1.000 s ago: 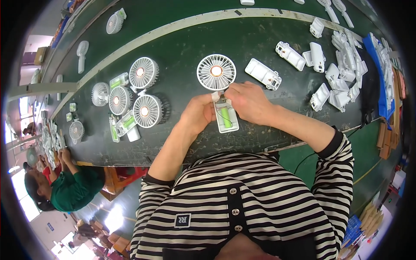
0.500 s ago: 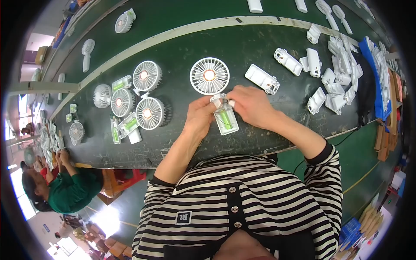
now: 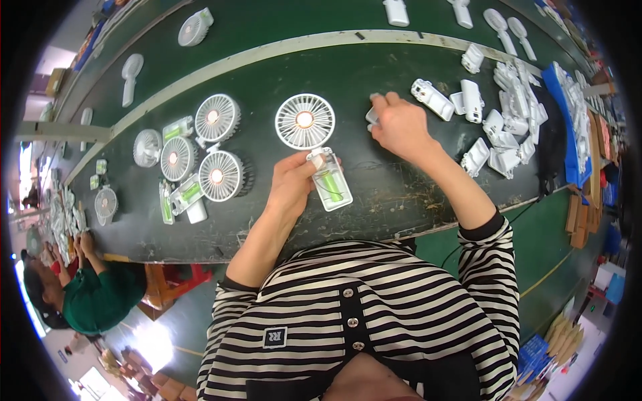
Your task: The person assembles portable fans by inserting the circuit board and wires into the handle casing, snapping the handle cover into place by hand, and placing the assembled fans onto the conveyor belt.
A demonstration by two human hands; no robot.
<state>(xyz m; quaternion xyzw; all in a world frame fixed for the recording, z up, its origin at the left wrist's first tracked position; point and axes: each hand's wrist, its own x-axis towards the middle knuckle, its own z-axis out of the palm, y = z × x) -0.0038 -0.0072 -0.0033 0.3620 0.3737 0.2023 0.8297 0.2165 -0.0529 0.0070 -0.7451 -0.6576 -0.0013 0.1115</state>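
Note:
My left hand (image 3: pixel 291 179) is closed around the neck end of a white handheld fan (image 3: pixel 305 137). The fan's round grille faces up and points away from me. Its handle (image 3: pixel 343 189) is uncovered, with a green battery (image 3: pixel 328 186) and a thin dark wire inside. Farther right, my right hand (image 3: pixel 403 127) grips a white handle shell (image 3: pixel 372 116) just above or on the bench; the hand hides most of that shell. To the right of this hand lies another white handle shell (image 3: pixel 433 99).
Several fans (image 3: pixel 219 175) with green batteries lie on the dark bench to the left. A pile of white shells (image 3: pixel 515 100) sits at the right beside a blue bin (image 3: pixel 564 130). A pale rail (image 3: pixel 247 57) crosses behind. A co-worker in green (image 3: pixel 107 294) works at far left.
My right hand has left the fan's neck and moved right onto the white handle shell, which it now grips. My left hand still holds the fan. The whole view has shifted slightly.

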